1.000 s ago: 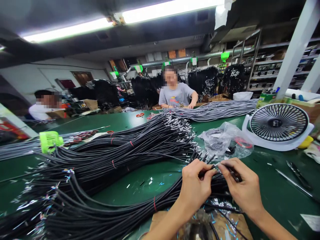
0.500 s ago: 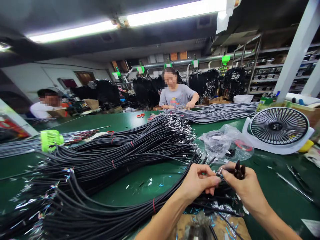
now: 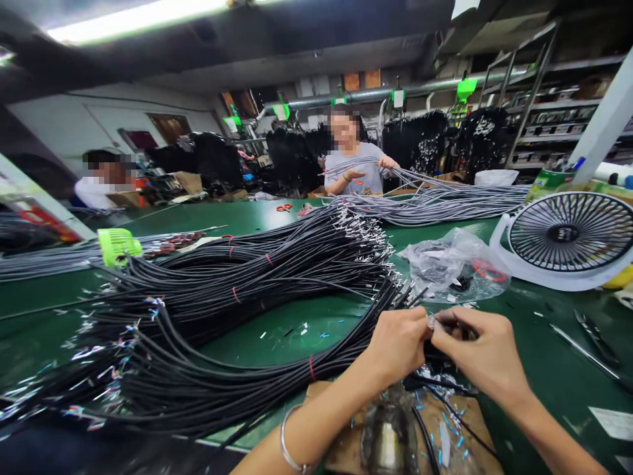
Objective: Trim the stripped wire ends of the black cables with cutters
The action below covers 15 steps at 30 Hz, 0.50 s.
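Observation:
My left hand (image 3: 400, 340) is closed in a pinch on the end of a black cable; most of that cable is hidden under the hand. Fingertip to fingertip with it, my right hand (image 3: 482, 349) pinches the silvery, foil-like tip (image 3: 430, 322) of the cable. A dark object lies within my right fingers, too covered to name. From beneath my hands a bundle of black cables (image 3: 237, 379), tied with a red band (image 3: 312, 367), curves off to the left. Below them is a worn board (image 3: 341, 445) bearing a metal block (image 3: 388, 442), blue scraps and foil bits.
A larger pile of black cables (image 3: 277, 277) with stripped ends lies behind. To the right are a clear plastic bag (image 3: 445, 260), a white fan (image 3: 568, 237), a metal rod (image 3: 583, 356) and pliers (image 3: 596, 336). Across the green table a co-worker (image 3: 353, 158) holds grey cables (image 3: 445, 198).
My hands have drawn close together at the cable tip, and the dark pointed object in my right hand is now mostly covered. The co-worker has lifted grey cables. The view has shifted slightly.

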Tool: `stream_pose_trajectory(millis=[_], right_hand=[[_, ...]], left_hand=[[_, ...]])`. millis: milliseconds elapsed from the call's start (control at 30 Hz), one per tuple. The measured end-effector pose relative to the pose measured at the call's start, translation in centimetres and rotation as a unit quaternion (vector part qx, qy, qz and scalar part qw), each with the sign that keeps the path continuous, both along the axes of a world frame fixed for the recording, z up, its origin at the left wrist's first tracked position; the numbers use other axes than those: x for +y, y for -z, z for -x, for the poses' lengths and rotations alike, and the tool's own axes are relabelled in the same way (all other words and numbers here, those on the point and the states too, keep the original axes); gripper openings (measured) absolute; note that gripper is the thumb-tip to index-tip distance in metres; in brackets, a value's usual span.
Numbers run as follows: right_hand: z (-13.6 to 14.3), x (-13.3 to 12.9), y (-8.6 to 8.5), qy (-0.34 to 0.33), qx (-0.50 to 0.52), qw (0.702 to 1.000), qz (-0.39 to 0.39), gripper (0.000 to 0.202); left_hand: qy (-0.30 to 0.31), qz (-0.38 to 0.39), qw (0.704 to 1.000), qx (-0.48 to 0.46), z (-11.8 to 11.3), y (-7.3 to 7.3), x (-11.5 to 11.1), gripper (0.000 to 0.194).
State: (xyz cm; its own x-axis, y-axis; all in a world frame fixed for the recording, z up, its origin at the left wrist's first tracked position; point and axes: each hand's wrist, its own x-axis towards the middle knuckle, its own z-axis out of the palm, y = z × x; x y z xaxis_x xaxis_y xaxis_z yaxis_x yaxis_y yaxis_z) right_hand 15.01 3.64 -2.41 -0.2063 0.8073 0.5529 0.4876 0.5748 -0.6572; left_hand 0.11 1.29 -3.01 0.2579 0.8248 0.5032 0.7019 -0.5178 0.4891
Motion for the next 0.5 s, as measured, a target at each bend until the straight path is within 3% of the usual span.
stream_pose_trajectory(millis=[67, 167, 367, 500], right_hand=[[-1.1, 1.2, -0.4, 0.040, -0.006, 0.997, 0.065, 0.017], [-2.3, 2.4, -1.0, 0.082, -0.008, 0.994, 0.075, 0.028], [-1.6, 0.8, -1.3, -0.113, 0.023, 0.993, 0.012, 0.016], [-1.3, 0.4, -1.0, -0.136, 0.042, 0.990, -0.013, 0.010]], left_hand=[[0.004, 0.009, 0.999, -0.037, 0.1, -0.1, 0.0, 0.013], [-0.054, 0.035, 0.986, -0.155, 0.3, -0.8, -0.1, 0.007], [-0.063, 0.104, 0.966, -0.229, 0.2, -1.4, -0.8, 0.017], [-0.054, 0.109, 0.971, -0.208, 0.1, -1.8, -1.2, 0.024]])
